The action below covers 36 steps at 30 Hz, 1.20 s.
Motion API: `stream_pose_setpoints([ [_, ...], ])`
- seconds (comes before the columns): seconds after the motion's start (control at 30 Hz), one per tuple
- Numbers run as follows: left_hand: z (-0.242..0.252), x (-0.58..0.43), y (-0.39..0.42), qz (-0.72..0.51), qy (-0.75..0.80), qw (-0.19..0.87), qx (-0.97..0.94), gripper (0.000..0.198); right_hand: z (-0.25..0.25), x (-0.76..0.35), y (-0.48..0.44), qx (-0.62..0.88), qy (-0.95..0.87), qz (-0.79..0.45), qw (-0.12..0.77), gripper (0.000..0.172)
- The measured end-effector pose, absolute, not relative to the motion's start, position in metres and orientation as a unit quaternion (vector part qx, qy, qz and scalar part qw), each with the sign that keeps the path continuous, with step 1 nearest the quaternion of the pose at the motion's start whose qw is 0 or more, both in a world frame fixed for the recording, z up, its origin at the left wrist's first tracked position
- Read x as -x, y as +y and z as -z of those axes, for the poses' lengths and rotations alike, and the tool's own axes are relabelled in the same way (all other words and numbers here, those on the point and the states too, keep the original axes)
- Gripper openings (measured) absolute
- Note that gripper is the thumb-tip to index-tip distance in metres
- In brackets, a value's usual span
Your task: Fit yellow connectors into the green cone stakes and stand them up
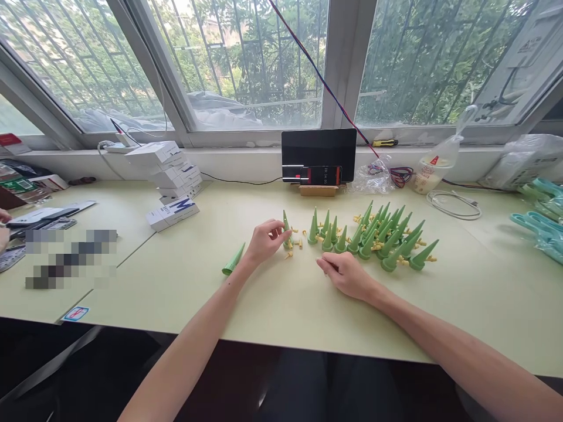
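My left hand has its thumb and fingers closed on a green cone that stands upright on the table. Small yellow pieces lie just right of that hand. My right hand is curled near the front of the cone group, fingers pressed together; whatever it may hold is hidden. Behind and to the right of it stand several green cones with yellow pieces at their bases. Another green cone lies on its side left of my left forearm.
The pale table carries stacked white boxes at left, a black screen with a phone at the back, and a bagged cup, a coiled cable and teal items at right. Another person's hand shows at far left.
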<state>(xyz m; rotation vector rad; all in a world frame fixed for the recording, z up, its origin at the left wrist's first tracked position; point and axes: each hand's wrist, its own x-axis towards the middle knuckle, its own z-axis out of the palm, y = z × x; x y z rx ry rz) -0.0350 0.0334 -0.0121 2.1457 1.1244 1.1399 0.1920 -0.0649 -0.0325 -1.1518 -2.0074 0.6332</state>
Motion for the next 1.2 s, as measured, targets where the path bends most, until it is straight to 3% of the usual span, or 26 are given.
stream_pose_setpoints([
  [0.27,0.016,0.035,0.032,-0.381,0.410,0.199,-0.804,0.031,0.033,-0.187,-0.068,0.445,-0.786,-0.237,0.357,0.028],
  [0.37,0.017,0.036,0.033,-0.385,0.403,0.187,-0.809,0.032,0.033,-0.182,-0.069,0.463,-0.790,-0.168,0.364,0.022],
  [0.43,0.017,0.037,0.033,-0.386,0.400,0.177,-0.812,0.033,0.031,-0.175,-0.069,0.486,-0.789,-0.117,0.357,0.027],
  [0.53,0.015,0.037,0.034,-0.398,0.401,0.159,-0.809,0.033,0.021,-0.162,-0.063,0.529,-0.795,-0.074,0.289,0.035],
  [0.8,0.011,0.036,0.031,-0.434,0.418,0.161,-0.782,0.031,-0.009,-0.128,-0.026,0.636,-0.764,-0.061,0.090,0.039],
  [1.2,0.012,0.034,0.028,-0.417,0.406,0.188,-0.791,0.033,0.005,-0.129,-0.019,0.629,-0.770,-0.062,0.087,0.030],
])
